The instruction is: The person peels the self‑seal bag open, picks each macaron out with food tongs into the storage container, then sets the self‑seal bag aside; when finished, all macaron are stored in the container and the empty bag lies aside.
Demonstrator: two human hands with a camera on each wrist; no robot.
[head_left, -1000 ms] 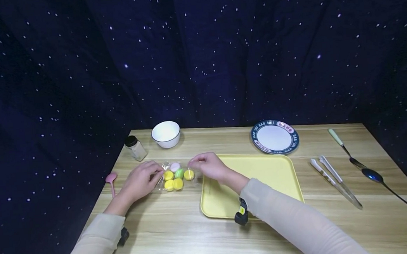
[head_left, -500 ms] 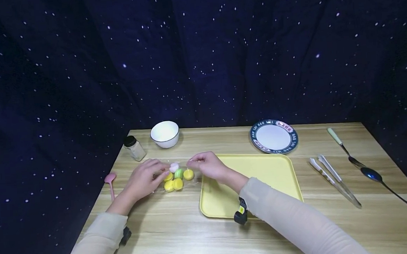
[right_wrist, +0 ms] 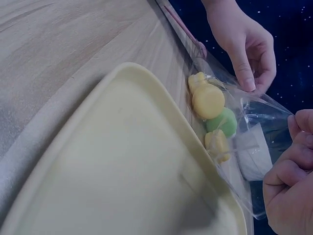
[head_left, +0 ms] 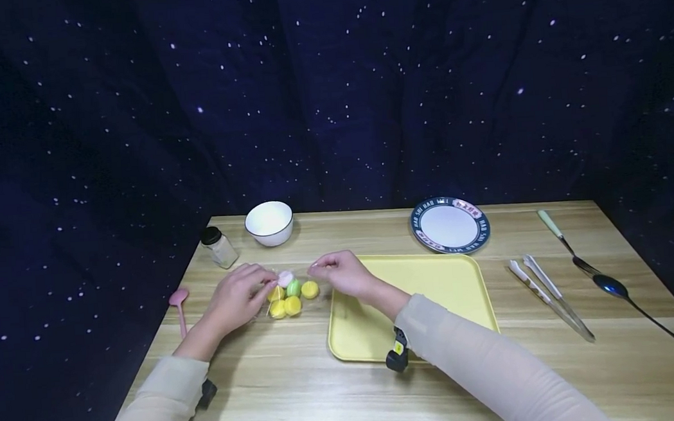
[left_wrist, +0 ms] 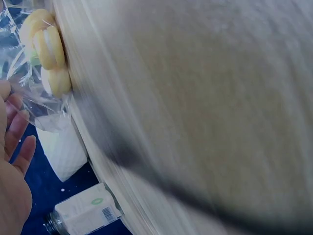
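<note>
A clear plastic bag (right_wrist: 239,100) with several macarons lies on the table left of the yellow tray. Inside it are yellow macarons (head_left: 292,305), a green macaron (head_left: 293,288) and a pale lilac macaron (head_left: 285,278). My left hand (head_left: 240,293) pinches the bag's left side between thumb and fingers. At the opposite side, my right hand (head_left: 343,276) pinches the film with its fingertips, over the tray's far left corner. In the right wrist view the film stretches between both hands, and the left thumb (right_wrist: 243,68) presses against it.
The yellow tray (head_left: 416,276) lies under my right forearm. Behind stand a white bowl (head_left: 270,224), a black-capped jar (head_left: 219,248) and a blue-rimmed plate (head_left: 450,225). A pink spoon (head_left: 179,297) is at left; tongs (head_left: 551,297), a fork (head_left: 564,238) and a dark long-handled spoon (head_left: 614,285) at right.
My left hand has moved slightly right over the bag, covering part of the left yellow macaron. The right hand keeps its place on the film. The head view has shifted a little.
</note>
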